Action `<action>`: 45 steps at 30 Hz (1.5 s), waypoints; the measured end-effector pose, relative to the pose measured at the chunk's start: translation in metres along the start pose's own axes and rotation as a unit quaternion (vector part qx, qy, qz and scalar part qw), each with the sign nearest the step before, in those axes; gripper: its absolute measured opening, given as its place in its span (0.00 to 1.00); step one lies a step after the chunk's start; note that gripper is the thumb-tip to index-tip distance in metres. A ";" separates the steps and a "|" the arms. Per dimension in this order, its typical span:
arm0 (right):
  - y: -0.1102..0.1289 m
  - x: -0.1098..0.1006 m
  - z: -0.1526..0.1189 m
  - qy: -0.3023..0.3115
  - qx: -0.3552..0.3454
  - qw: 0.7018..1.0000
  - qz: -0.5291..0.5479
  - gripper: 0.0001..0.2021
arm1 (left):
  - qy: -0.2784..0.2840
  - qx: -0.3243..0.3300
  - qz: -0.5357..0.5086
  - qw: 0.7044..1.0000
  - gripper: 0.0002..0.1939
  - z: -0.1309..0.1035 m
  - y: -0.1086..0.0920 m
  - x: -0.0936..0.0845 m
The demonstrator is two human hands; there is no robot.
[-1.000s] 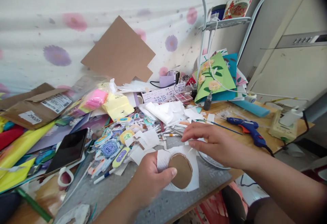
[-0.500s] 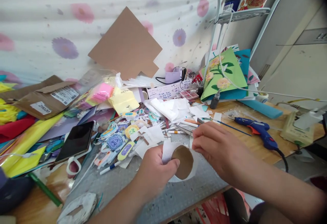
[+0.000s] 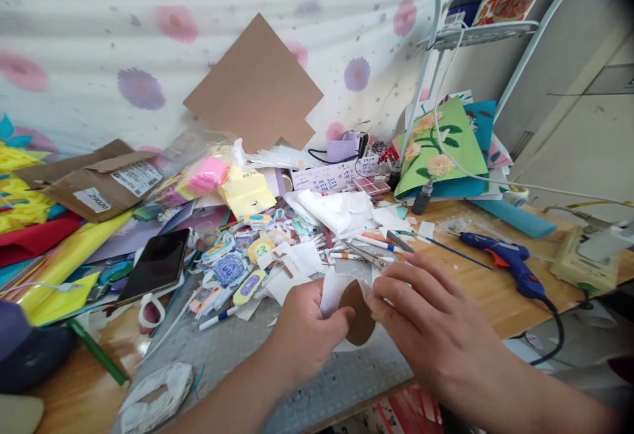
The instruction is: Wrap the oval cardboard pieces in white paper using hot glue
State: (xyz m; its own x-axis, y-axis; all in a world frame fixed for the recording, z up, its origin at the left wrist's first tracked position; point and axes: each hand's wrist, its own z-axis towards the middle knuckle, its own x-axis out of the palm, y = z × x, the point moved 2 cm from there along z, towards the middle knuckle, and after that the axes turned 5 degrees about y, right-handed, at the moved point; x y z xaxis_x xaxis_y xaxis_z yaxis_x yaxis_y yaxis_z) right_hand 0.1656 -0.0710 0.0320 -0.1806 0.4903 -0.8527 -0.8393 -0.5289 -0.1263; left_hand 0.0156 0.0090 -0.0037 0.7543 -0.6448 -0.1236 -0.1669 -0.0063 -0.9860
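Note:
My left hand (image 3: 310, 322) grips an oval of brown cardboard (image 3: 359, 318) backed by white paper (image 3: 331, 289), its thumb lying on the cardboard face. The paper sticks out around the oval's edge. At the right edge, my right hand (image 3: 421, 308) pinches the paper with bent fingers, which hide that side of the oval. Both hands are over the grey cutting mat (image 3: 238, 381). On the mat's near left lies a white-wrapped piece (image 3: 158, 397) with some brown showing in its middle.
Behind my hands are paper cut-outs (image 3: 230, 269), white scraps (image 3: 302, 259), pens and scissors (image 3: 366, 255). A phone (image 3: 158, 259) lies left; a blue glue gun (image 3: 500, 255) with its cable lies right, near a power strip (image 3: 584, 262). A metal rack (image 3: 490, 34) stands at back right.
My right hand has come left and down onto the oval's right edge, covering part of it. The oval looks narrower now. My left hand keeps its grip. The view has shifted slightly left.

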 end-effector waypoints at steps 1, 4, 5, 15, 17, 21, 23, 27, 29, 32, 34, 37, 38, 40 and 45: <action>0.001 -0.001 -0.001 0.010 0.003 1.000 0.022 0.11 | -0.001 -0.006 -0.006 1.000 0.10 0.000 -0.001 -0.001; -0.005 -0.007 0.000 0.013 0.040 0.989 0.144 0.08 | 0.011 -0.024 -0.012 1.000 0.11 -0.001 -0.003 -0.002; -0.009 -0.008 0.002 0.003 0.064 0.981 0.184 0.07 | 0.020 -0.026 -0.010 0.999 0.10 -0.001 -0.004 -0.002; -0.023 0.012 0.018 -0.035 0.174 0.949 0.260 0.05 | 0.059 -0.009 0.086 0.995 0.00 -0.004 -0.001 0.004; -0.019 0.010 0.020 -0.028 0.168 0.950 0.261 0.07 | 0.059 -0.008 0.099 0.993 0.00 -0.004 -0.001 0.004; -0.009 0.002 0.020 -0.019 0.121 0.964 0.237 0.07 | 0.033 -0.018 0.109 0.993 0.03 -0.004 -0.001 0.002; -0.005 0.002 0.018 -0.018 0.093 0.973 0.211 0.07 | 0.026 -0.016 0.114 0.993 0.05 -0.005 -0.001 0.002; 0.002 0.006 0.014 -0.034 0.058 0.987 0.148 0.06 | 0.029 -0.009 0.112 0.993 0.06 -0.005 -0.004 0.002; 0.005 0.007 0.010 -0.043 0.049 0.990 0.123 0.07 | 0.021 -0.003 0.098 0.995 0.08 -0.005 -0.007 0.000; 0.007 0.002 0.005 -0.043 0.039 0.990 0.128 0.12 | 0.038 0.003 0.033 0.999 0.04 -0.004 -0.009 0.000; 0.004 -0.005 0.004 -0.048 0.039 0.982 0.179 0.13 | 0.060 -0.002 -0.004 0.998 0.02 -0.004 -0.009 0.000; -0.014 -0.010 0.006 -0.058 0.134 0.943 0.300 0.07 | 0.071 -0.004 0.014 0.997 0.05 -0.005 -0.008 -0.001; -0.021 -0.009 0.008 -0.043 0.184 0.921 0.340 0.05 | 0.074 -0.002 0.028 0.997 0.06 -0.005 -0.007 -0.001; -0.032 -0.001 0.011 0.020 0.256 0.874 0.412 0.08 | 0.082 0.006 0.052 0.995 0.07 -0.005 -0.006 -0.002; -0.037 0.014 0.016 0.123 0.262 0.817 0.498 0.17 | 0.098 0.007 0.072 0.993 0.10 -0.005 -0.004 -0.002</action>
State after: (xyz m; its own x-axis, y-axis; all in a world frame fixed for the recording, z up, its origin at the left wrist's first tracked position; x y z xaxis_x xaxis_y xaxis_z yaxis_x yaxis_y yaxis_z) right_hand 0.1860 -0.0328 0.0328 -0.8542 -0.1909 -0.4836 -0.4537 -0.1805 0.8727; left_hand 0.0119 0.0065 0.0009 0.5852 -0.7743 -0.2406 -0.2540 0.1068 -0.9613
